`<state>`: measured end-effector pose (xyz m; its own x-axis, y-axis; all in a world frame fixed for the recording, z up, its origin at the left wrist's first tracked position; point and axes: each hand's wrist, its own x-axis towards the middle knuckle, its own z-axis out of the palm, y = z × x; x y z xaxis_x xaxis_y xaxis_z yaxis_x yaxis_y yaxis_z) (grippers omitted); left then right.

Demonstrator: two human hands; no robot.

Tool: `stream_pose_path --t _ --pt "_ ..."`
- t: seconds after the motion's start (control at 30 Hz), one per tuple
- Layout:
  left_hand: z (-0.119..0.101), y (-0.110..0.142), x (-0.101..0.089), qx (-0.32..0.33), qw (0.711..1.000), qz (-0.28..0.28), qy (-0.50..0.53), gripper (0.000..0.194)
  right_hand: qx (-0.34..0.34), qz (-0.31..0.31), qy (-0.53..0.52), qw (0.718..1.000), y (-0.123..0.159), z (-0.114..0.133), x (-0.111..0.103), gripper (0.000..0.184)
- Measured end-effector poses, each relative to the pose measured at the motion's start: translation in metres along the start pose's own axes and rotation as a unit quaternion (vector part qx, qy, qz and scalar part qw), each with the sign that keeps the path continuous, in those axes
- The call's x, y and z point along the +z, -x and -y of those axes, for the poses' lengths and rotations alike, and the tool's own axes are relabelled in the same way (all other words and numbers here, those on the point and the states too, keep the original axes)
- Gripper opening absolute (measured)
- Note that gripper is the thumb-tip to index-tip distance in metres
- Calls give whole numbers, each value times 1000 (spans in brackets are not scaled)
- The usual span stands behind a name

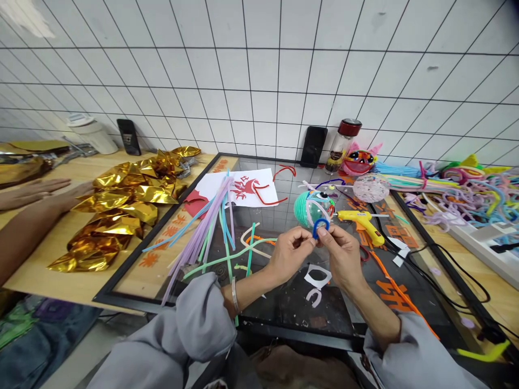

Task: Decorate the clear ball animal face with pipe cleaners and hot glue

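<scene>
Between my two hands is a short blue pipe cleaner (320,223) bent into a loop. My left hand (292,254) pinches its lower end with thumb and fingertips. The loop's right side is gripped by my right hand (344,254), also in a pinch. Just behind the loop sits a round ball (305,209) wrapped partly in green pipe cleaner, with eyes on its upper right. A yellow glue gun (365,221) lies to the right of it. Below my hands, white cut-out pieces (317,276) rest on the dark glass board.
Purple and blue pipe cleaners (203,229) lie at left on the framed board (162,302). Gold foil (117,200) and another person's arm (44,208) are farther left. Black cables (438,270), a power strip (486,243) and a glass bottle (339,148) stand right.
</scene>
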<state>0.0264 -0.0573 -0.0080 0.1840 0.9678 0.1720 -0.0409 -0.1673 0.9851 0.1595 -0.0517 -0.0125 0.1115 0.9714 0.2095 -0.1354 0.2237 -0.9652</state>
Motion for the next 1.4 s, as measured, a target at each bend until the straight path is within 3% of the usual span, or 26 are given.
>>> stream_pose_path --t 0.13,0.43,0.73,0.87,1.1,1.4 --pt "2 -1 -1 -18 1000 4 16 22 -7 -8 10 1000 0 1 1 38" --pt "0 -1 -1 7 1000 -23 -19 21 -2 5 20 1000 0 0 0 40" --pt "1 0 -2 -27 999 18 11 23 -11 -5 34 999 0 -2 -3 40" --pt "2 0 -2 -14 999 10 -29 26 -12 -8 42 999 0 0 0 40" --pt "-3 0 -4 22 997 -7 -68 27 0 11 42 999 2 5 4 44" --pt "2 0 -1 -10 1000 8 -5 28 55 -20 -11 998 0 4 4 43"
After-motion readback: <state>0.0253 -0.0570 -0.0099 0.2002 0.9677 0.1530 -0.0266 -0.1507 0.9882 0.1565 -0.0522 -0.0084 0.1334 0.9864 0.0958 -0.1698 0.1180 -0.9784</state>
